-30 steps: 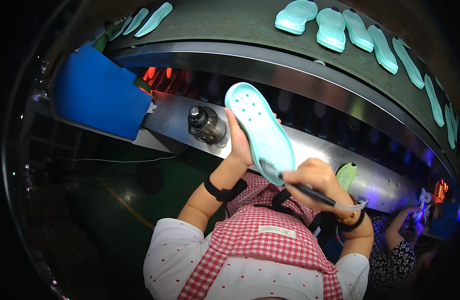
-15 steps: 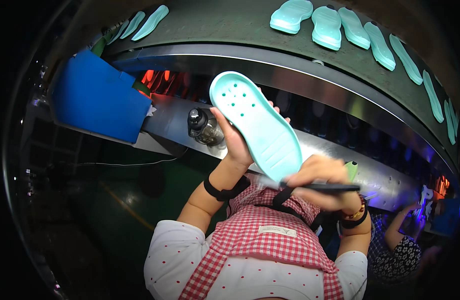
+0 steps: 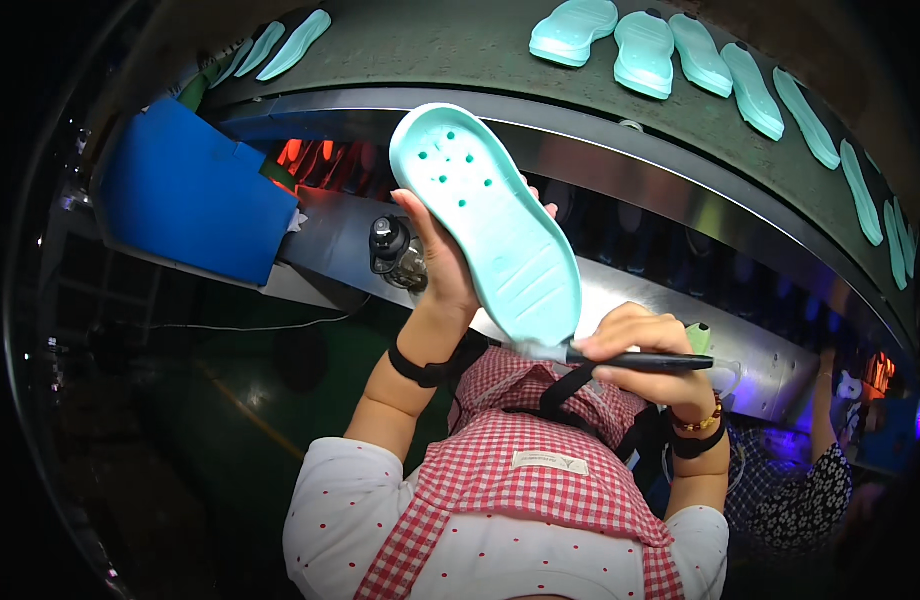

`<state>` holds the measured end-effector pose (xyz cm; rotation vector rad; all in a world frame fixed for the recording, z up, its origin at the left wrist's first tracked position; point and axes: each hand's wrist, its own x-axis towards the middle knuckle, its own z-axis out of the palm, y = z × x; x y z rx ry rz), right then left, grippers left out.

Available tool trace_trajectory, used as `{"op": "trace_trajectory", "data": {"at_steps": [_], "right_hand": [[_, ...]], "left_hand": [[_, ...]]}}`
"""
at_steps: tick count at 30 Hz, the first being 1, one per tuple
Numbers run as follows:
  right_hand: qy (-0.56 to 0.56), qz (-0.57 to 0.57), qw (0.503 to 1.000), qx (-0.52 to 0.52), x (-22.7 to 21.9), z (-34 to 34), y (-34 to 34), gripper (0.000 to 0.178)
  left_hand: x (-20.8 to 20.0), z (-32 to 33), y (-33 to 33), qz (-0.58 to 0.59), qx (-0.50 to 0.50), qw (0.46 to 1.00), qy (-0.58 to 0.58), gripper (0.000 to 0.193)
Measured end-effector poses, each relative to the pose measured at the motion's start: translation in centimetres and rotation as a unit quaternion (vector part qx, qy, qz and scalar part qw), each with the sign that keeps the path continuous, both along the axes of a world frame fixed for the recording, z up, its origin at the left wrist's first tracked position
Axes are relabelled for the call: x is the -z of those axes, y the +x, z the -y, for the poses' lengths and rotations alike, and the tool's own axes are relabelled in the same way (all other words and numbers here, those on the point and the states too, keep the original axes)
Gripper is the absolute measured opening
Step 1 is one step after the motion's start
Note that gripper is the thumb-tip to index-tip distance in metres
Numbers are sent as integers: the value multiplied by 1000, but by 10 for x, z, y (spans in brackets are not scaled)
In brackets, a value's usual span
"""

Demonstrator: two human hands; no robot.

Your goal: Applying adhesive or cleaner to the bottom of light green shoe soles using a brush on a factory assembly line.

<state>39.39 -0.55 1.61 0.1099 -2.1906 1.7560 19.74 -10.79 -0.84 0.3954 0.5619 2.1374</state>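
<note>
A mint-green shoe sole [image 3: 510, 240] is tilted in front of me, its end with several small holes pointing up and to the left. My left hand [image 3: 445, 250] is closed round it, thumb along the near edge and fingertips showing past the far edge. In my right hand [image 3: 645, 350] is a brush [image 3: 670, 361] with a black handle, gripped between thumb and fingers. Its pale, blurred bristles touch the lower end of the sole.
Several mint soles [image 3: 644, 55] lie along a dark conveyor belt [image 3: 430, 60] across the back. A bottle with a black lid [image 3: 388, 240] stands on the metal ledge [image 3: 330, 240] beside a blue panel [image 3: 195, 195]. Another person [image 3: 795, 495] is at the lower right.
The sole and my left hand have shifted up and to the left. My right hand has moved slightly left and up, and the brush stays at the sole's lower end.
</note>
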Motion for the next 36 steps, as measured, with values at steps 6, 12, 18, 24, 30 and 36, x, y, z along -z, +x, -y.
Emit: {"op": "trace_trajectory", "data": {"at_steps": [6,12,18,24,30,36], "right_hand": [[-221,-37,974,41,25,-4,-4,19],[-519,-39,850,82,24,21,-9,19],[-120,-11,991,62,12,21,4,18],[-66,-13,996,65,2,4,-2,18],[35,-42,994,93,-22,-8,-3,19],[42,-35,997,59,-27,-10,-2,17]], "left_hand": [[-29,-3,7,-8,19,1000,-4,84],[-9,13,59,44,96,990,91,74],[4,12,51,139,75,985,68,61],[3,10,48,73,81,994,-12,72],[-1,12,40,-16,102,994,16,56],[-4,11,33,0,93,996,4,54]]}}
